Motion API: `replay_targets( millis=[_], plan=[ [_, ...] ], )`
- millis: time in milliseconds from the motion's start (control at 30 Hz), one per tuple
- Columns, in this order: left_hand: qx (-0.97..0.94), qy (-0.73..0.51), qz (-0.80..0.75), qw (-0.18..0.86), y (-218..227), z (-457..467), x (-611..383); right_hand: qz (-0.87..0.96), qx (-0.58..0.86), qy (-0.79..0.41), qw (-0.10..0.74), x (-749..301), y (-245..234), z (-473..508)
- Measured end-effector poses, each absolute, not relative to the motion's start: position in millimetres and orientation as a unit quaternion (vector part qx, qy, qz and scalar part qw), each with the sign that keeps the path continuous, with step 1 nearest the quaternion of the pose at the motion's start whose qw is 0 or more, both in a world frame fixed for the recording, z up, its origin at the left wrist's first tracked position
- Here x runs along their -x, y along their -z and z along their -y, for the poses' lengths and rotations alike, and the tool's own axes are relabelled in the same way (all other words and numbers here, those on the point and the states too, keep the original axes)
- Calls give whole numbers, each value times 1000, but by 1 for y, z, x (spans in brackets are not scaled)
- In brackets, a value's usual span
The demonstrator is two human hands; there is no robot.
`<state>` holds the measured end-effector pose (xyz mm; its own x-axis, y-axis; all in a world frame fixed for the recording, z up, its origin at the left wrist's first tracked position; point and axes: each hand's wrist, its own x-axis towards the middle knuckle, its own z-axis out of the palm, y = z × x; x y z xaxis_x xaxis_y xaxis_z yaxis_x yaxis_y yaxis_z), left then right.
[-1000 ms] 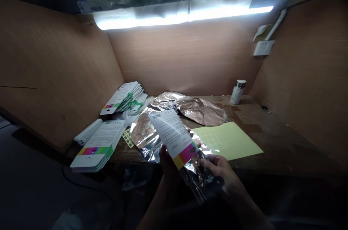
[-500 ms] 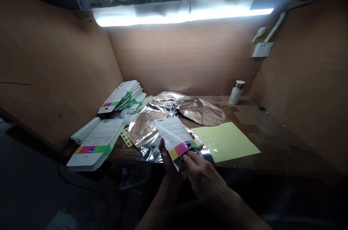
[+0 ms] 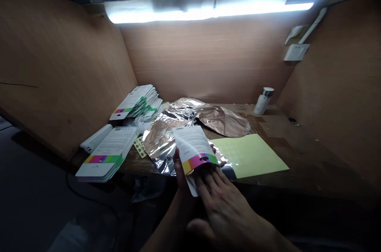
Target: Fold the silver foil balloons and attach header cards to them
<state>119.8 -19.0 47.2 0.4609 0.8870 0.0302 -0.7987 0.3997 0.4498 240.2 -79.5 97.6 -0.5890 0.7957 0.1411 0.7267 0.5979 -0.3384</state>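
At the left of a wooden workbench, near the edge, lies a stack of white printed cards with rainbow bands, and a white plastic block sits just beside it. A second, fanned stack of cards lies farther back. Right of these, the left hand curls behind a white printed card packet, grasping it, with its thumb along the left edge. The packet is held above the bench, its long axis running near to far and leaning slightly left. The right hand is nearer, its fingers spread open across the packet's colored near end, not clearly clenched. Beyond lie crumpled silver foil and copper-toned foil. Farther right are a pale yellow sheet and a small white bottle
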Motion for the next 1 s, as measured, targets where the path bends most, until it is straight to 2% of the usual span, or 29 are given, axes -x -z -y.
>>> replay_targets(
  millis=[133,200,267,333,400,500,600,733,867,1000],
  plan=[
    [-273,-527,-206,778,-54,2,-116,880,447,-88,137,-241,-90,58],
    [-389,-561,-341,646,-57,-14,-99,883,445,-72,135,-243,-73,48],
    [-548,-544,-468,430,-54,-30,-82,883,448,-61,124,-242,-49,41],
    [-711,-401,-525,243,-45,-45,-70,882,457,-40,113,-239,-28,38],
    [-810,-229,-515,159,-31,-55,-66,891,440,-14,112,-237,-15,41],
    [-856,-107,-493,113,-11,-63,-71,915,377,-13,145,-247,-11,48],
    [-868,-76,-486,65,-5,-67,-75,906,381,-8,183,-269,-9,42],
    [-891,-59,-443,83,-17,-64,-61,916,367,-12,162,-291,1,20],
    [-909,-106,-385,119,-22,-37,-34,906,374,-94,175,-294,-5,7],
    [-871,-210,-419,145,-10,-8,-25,872,391,-188,225,-290,-22,-1]
  ],
)
